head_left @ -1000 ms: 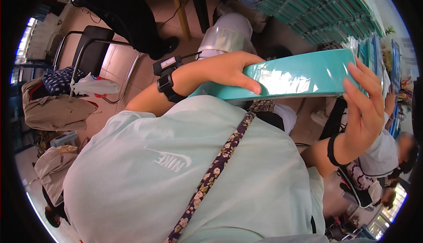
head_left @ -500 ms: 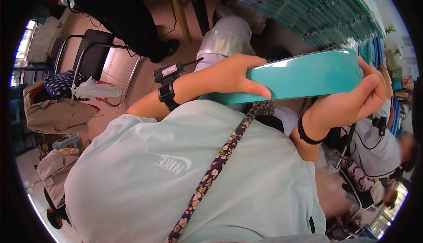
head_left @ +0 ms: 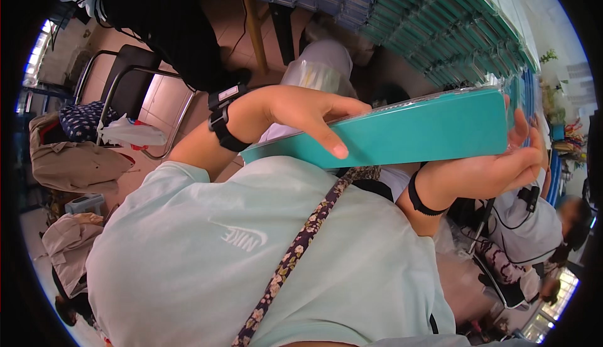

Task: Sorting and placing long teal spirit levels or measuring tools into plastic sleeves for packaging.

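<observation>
Left hand (head_left: 306, 112) clasped on teal pack (head_left: 427, 132), its earlier glare faded; right hand (head_left: 502, 170) beside its end, grip unclear.

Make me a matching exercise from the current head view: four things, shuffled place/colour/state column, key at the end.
Things
1. Long block
2. Left hand
3. Right hand
4. Plastic bag

Descriptions
A. Thumb lying on the block's broad face
B. White, by the black chair
C. Teal all along its visible broad face
D. At the block's right end, fingers curled

Pairs: 1-C, 2-A, 3-D, 4-B
</observation>
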Motion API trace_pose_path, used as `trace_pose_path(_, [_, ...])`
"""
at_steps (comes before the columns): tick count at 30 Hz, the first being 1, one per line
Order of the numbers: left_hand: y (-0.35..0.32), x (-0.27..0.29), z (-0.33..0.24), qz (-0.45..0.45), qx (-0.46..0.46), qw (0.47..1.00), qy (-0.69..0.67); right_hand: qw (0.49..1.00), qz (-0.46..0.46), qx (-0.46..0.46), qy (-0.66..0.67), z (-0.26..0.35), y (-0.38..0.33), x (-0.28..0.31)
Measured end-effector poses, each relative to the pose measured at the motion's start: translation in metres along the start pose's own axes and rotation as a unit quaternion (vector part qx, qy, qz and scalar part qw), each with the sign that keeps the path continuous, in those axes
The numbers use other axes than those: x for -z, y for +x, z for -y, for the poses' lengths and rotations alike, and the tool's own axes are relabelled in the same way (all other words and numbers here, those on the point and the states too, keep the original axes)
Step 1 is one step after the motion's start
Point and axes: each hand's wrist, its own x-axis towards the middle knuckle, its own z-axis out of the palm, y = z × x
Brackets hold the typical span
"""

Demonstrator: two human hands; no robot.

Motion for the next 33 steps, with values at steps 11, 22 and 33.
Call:
trace_pose_path(11, [0.003, 0.008, 0.014, 0.135, -0.020, 0.989, -0.061, 0.914, -0.063, 0.396, -0.068, -0.029, 0.009, 0.026])
trace_pose_path(22, [-0.008, -0.018, -0.006, -0.030, -0.011, 0.994, 0.104, 0.887, 0.392, 0.118, -0.213, -0.003, 0.047, 0.058])
trace_pose_path(33, [-0.008, -0.024, 0.005, -0.024, 0.043, 0.987, 0.153, 0.764, 0.592, 0.158, -0.204, 0.021, 0.084, 0.066])
